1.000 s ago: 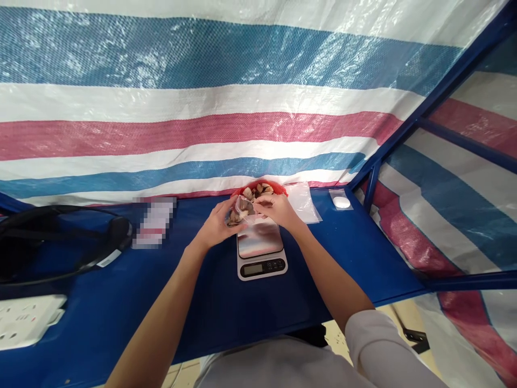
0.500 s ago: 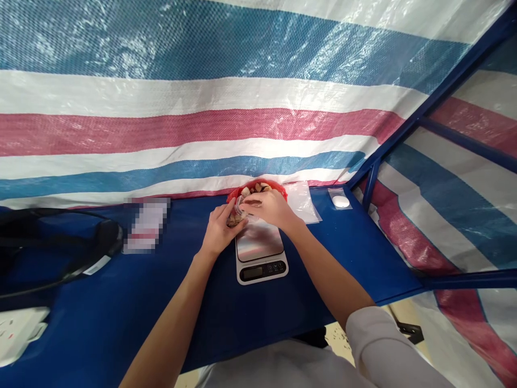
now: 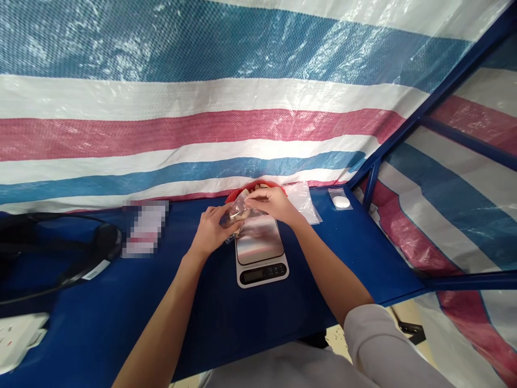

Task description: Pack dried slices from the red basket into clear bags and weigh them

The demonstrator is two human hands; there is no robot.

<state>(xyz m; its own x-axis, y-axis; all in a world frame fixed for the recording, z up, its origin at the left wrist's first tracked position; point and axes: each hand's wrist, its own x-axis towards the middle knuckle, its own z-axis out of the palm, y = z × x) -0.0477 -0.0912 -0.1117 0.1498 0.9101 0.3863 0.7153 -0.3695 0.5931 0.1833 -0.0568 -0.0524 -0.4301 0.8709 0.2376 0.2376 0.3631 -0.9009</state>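
- The left hand holds a clear bag, with its thumb on the near side and its fingers on the far side.
- The right hand is at the top of the bag. Its grip is narrow, with the finger tips close together, but I cannot tell if they pinch the bag or something else.
- The bag has pale, lumpy bits inside. It is tilted, near the middle of the far edge of the tabletop, by the far left corner of the scale. I cannot tell if it touches the scale.
- The scale sits flat between the far and near edges of the tabletop. Its top is shiny, and its buttons and dark little screen face the near edge.
- A red bowl is at the far edge, just past the hands, with more pale bits in it. The right hand hides part of it.
- Flat clear bags lie right of the bowl, by the far edge.
- A white round thing lies on a small piece of clear plastic near the far right corner.
- On the left part, a blurred paper lies near the far edge.
- Left of it is a black strap. Nearer the person is a white power strip, cut off by the view.
- A striped sheet hangs behind the far edge.
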